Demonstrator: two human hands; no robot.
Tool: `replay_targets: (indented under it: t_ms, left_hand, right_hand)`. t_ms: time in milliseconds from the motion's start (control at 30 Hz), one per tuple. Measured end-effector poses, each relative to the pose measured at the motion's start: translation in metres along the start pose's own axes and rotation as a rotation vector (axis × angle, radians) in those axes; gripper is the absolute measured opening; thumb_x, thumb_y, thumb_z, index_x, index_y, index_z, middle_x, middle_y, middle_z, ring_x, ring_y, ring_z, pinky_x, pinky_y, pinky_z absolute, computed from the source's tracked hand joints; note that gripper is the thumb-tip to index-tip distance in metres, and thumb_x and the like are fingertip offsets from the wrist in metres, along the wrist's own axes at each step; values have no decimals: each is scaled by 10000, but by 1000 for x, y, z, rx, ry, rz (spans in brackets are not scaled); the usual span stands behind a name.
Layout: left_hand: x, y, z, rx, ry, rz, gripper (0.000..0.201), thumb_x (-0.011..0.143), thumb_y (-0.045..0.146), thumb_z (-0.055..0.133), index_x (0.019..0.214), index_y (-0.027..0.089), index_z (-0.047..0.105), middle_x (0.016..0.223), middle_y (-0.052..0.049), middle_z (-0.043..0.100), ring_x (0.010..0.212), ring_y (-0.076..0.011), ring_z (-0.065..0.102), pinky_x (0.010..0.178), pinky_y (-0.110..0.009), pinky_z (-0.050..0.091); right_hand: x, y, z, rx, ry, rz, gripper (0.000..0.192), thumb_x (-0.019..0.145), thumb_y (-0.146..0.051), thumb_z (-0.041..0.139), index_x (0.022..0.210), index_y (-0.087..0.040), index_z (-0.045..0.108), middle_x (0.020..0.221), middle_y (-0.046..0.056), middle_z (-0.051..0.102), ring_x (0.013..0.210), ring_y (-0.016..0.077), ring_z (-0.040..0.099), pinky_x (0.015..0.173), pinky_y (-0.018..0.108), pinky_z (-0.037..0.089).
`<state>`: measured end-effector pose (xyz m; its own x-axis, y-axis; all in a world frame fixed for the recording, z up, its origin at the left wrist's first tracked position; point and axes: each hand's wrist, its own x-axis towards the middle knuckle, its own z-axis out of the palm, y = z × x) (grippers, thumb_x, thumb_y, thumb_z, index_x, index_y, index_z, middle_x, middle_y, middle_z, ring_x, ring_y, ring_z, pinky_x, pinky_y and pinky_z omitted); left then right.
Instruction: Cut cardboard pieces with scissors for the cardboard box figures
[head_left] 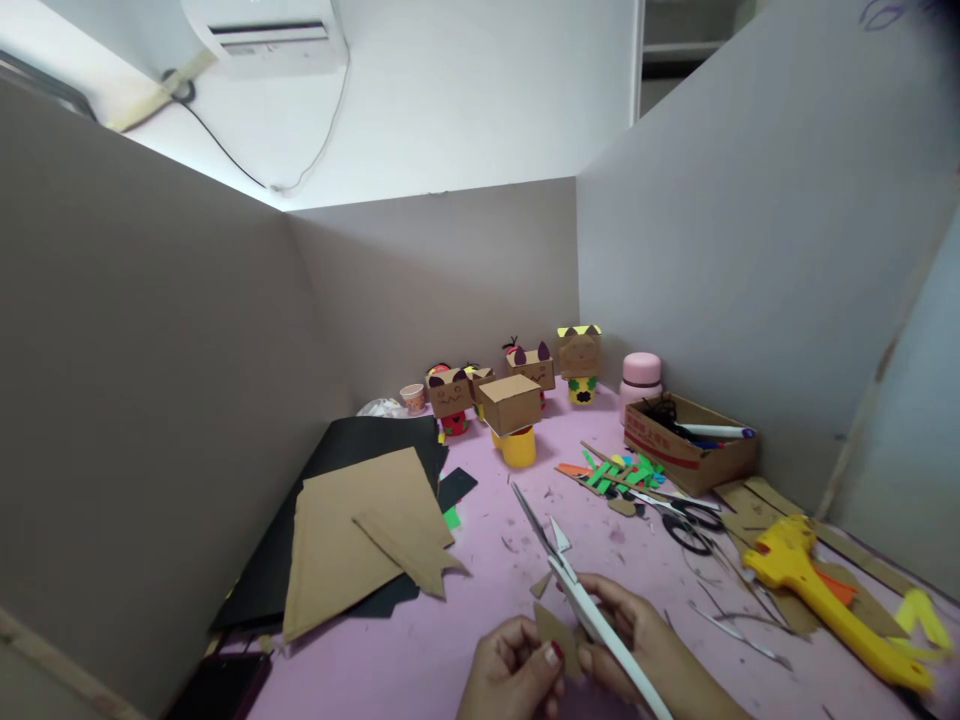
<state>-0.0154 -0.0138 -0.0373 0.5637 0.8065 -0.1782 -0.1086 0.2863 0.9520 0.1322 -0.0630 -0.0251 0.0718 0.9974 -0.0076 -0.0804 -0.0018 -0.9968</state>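
Observation:
My left hand (514,672) is at the bottom centre, its thumb and fingers pinching a small pointed piece of brown cardboard (559,638). Beside it, my right hand (637,640) is closed around a white utility knife (600,622). The long thin blade tilts up and to the left, past the cardboard piece. A small brown scrap (541,584) and a whitish triangular piece (560,534) are close to the blade. Further back, a cardboard box (511,405) sits on a yellow cylinder (517,448).
Large cardboard sheets (352,530) lie on black sheets (262,580) at left. Several box-headed figures (450,398) stand behind. To the right are coloured scraps (626,470), black-handled scissors (688,530), a yellow glue gun (817,590), a supply box (675,450) and a pink flask (641,380).

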Motion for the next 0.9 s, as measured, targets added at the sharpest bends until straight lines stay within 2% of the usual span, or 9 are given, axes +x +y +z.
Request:
replay_targets:
  t_ms: [100,200,333,433,533,600,767,900]
  left_hand:
    - [0,0,1,-53,-3,-38,419,537,525,775,610,151,601,468,27,567,349,-50,411,364,-189,291]
    - [4,-4,-1,-81,-32,-70,462,533,578,748,607,138,628,491,-3,609,352,-53,435,360,-185,326]
    - [5,-6,-3,-81,-54,-57,454,543,557,756,614,122,649,494,-15,624,355,-54,458,367,-181,356]
    - [2,-3,1,-133,-45,-48,506,591,614,690,615,109,652,507,-55,653,377,-76,511,380,-185,381]
    - [0,0,4,-204,-19,-75,538,602,653,650,649,117,648,520,-71,673,389,-92,542,384,-187,385]
    - [0,1,3,-177,-28,-74,528,601,637,664,646,112,651,518,-67,666,389,-89,534,388,-189,382]
    - [2,-2,-1,-23,-18,-12,442,571,546,742,616,118,645,482,-8,607,364,-60,461,384,-189,353]
    - [2,-5,-3,-37,6,-5,431,575,542,742,617,130,624,500,-7,620,375,-60,473,388,-181,366]
  right_hand:
    - [-3,-10,1,45,23,58,457,530,-191,627,980,-180,549,559,-90,477,482,97,450,478,218,336]
    - [-4,-10,0,104,8,55,433,558,-200,633,975,-175,518,555,-95,475,463,87,431,464,214,306]
    - [-5,-7,-2,104,-2,31,397,586,-180,632,961,-177,500,576,-86,504,501,91,451,483,217,309]
    - [-5,-8,-3,136,-28,12,411,591,-199,661,962,-176,485,602,-72,538,540,102,479,529,228,339]
    - [-5,-10,-3,140,-20,23,440,576,-217,676,970,-185,484,591,-89,494,513,95,452,507,222,332]
    - [-5,-11,-2,121,-8,21,433,570,-215,665,966,-188,493,573,-99,454,500,93,431,491,220,319]
    - [-7,-9,-1,82,12,0,492,580,-214,672,1036,-163,494,612,-63,521,567,115,459,563,240,371]
    - [-8,-6,-2,77,-4,-16,527,605,-277,727,1065,-149,505,634,-55,527,583,104,459,572,222,381]
